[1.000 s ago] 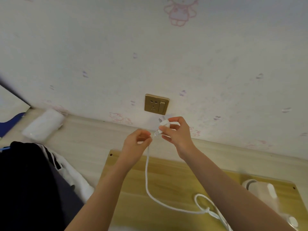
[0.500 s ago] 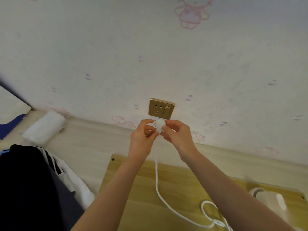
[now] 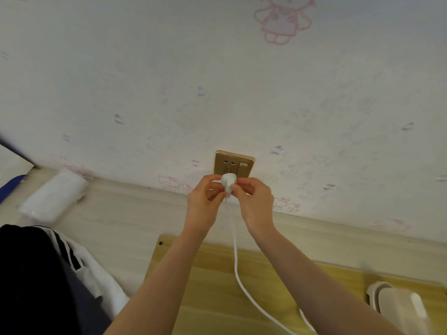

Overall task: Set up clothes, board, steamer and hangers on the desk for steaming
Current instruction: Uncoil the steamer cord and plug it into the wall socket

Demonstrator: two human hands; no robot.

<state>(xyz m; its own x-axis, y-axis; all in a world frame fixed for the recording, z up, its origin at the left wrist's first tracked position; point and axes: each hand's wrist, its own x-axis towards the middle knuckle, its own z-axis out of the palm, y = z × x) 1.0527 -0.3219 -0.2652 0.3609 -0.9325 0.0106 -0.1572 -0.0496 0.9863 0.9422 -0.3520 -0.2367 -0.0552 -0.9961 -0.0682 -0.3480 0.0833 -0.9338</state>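
A pale wall (image 3: 169, 81) printed with faint cartoon figures rises behind the light wood desk (image 3: 125, 221), where dark and white clothes (image 3: 48, 281) lie at the left, a yellow-wood board (image 3: 212, 293) in the middle, and the white steamer (image 3: 399, 308) on the board's right end. The steamer's white cord (image 3: 238, 269) runs up to a white plug (image 3: 227, 182), pinched between the left hand (image 3: 205, 201) and right hand (image 3: 256, 201) just in front of the gold wall socket (image 3: 234, 164).

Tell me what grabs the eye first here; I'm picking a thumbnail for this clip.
Dead centre, the left hand and right hand both pinch a white plug just below the gold wall socket. Its white cord trails down across the wooden board toward the white steamer at the lower right. Dark and white clothes are heaped at the lower left.
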